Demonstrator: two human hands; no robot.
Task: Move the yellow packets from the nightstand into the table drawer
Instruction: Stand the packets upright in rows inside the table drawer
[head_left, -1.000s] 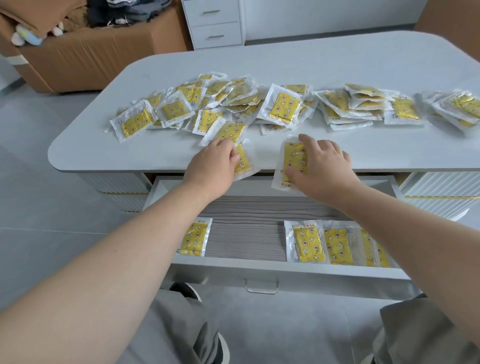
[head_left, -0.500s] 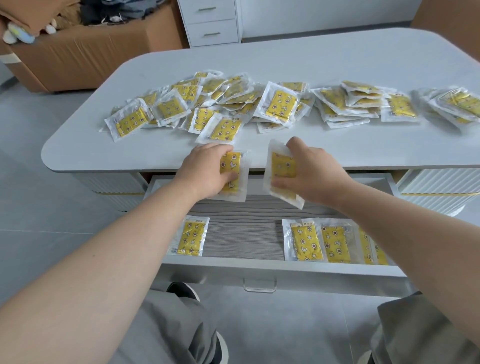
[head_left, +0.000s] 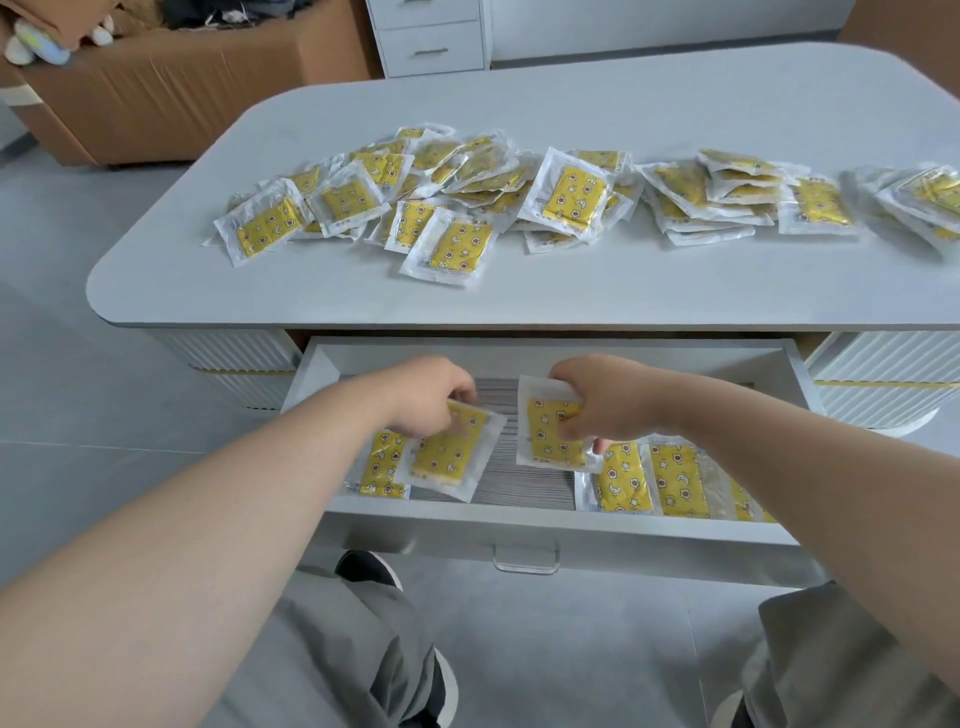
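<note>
Grey trousers (head_left: 332, 654) and a dark shoe (head_left: 363, 569) sit nearest, below the open table drawer (head_left: 519, 525) with its clear handle (head_left: 525, 558). Over the drawer's ribbed floor the left grip (head_left: 426, 397) pinches a yellow packet (head_left: 447, 454) by its upper edge; it is tilted and overlaps a lone packet (head_left: 382, 465) lying at the drawer's left end. The right grip (head_left: 608, 402) is curled round a second held packet (head_left: 543, 431), just beside a row of packets (head_left: 675, 480) lying at the drawer's right end. Beyond, the grey worktop (head_left: 519, 301) carries a long scatter of packets (head_left: 467, 197). Farther back stand a cardboard box (head_left: 156, 88) and a white drawer unit (head_left: 431, 36)
</note>
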